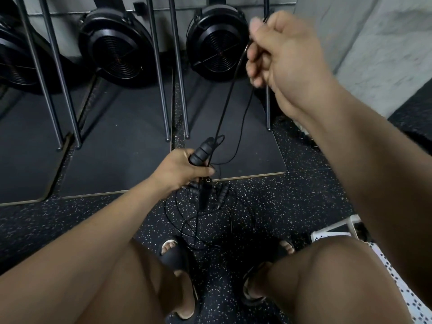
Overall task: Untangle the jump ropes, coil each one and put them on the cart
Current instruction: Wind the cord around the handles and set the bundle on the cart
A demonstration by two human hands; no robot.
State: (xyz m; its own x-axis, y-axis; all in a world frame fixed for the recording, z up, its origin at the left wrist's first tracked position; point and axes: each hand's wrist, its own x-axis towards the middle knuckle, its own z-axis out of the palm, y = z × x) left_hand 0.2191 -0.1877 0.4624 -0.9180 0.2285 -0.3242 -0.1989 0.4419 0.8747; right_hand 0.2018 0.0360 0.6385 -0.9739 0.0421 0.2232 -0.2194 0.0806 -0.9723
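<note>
Blur hides how fingers [257, 73] of the right hand [287, 57] hold the cord [228, 99].

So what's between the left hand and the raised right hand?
In the head view, a black rope cord runs taut from the handle gripped by the left hand up to the right hand, with a slacker strand hanging beside it.

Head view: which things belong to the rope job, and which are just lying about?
Job: left hand gripping a rope handle; right hand pinching the cord; tangled ropes below.
Lying about: fan wheels, metal legs, floor mats.
</note>
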